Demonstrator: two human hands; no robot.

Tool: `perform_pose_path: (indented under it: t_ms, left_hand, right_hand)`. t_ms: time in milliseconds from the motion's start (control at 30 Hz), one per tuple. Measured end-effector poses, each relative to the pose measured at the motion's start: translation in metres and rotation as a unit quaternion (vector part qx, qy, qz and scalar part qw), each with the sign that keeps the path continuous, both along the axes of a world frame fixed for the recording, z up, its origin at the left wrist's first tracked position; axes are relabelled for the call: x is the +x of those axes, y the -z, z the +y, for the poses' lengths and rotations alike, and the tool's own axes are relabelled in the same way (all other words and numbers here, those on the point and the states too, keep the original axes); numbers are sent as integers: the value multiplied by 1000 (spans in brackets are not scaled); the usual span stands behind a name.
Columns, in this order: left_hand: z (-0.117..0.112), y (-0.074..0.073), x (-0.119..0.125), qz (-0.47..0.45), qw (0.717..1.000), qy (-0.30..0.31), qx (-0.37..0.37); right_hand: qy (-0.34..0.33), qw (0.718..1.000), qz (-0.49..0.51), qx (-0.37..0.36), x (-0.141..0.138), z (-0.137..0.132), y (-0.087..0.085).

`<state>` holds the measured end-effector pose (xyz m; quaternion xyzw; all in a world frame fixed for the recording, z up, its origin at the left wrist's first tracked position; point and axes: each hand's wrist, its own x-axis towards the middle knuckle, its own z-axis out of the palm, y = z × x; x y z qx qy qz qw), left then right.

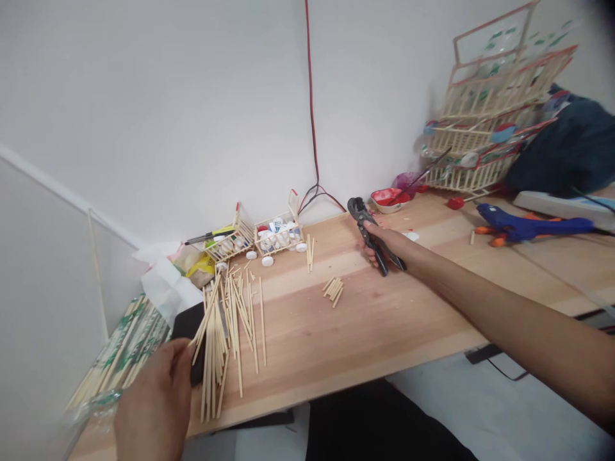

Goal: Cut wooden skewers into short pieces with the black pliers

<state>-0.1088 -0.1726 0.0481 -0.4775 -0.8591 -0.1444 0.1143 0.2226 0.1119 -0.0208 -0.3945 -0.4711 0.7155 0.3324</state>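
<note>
My left hand [156, 394] is at the lower left, its thumb and fingers pinched at the end of a thin wooden stick [204, 322]. That stick slants over a loose pile of similar sticks [214, 358], spread on the wooden table. Farther off, my right hand [372, 240] is wrapped around dark pliers [379, 257], whose jaws point up toward the wall. Between the hands lies a small bunch of short cut stick pieces [333, 289]. Under the pile's left side is a black flat object [187, 323].
Two small stick-built carts [278, 241] with white cap wheels stand by the wall. Packaged sticks [127, 349] lie far left. To the right are a red paint dish [390, 200], a blue glue gun [533, 225] and a tall stick-built rack [485, 137].
</note>
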Motion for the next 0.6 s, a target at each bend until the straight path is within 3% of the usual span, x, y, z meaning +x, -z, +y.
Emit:
perform_pose_path:
  t_ms: [67,133,267,400,500,600]
  left_hand:
    - [12,-9,7,-113,992,33,48]
    - [30,-15,19,-277,949,106,105]
    - [80,-14,55,-587,764,203,174]
    - [132,-3,105,-718,634,266,109]
    - [163,8,138,-758,583,285,67]
    - [184,19,160,-770,566,291,46]
  right_hand:
    - [3,1000,14,21,-1,-7,-3]
    - [-9,998,43,50,-4,-14,-6]
    - [-41,992,79,84,-8,-24,-10]
    - [-39,989,110,88,-10,-23,-11]
    - [-37,983,141,112,-10,-23,-11]
    - [-39,973,147,172,-12,-23,-12]
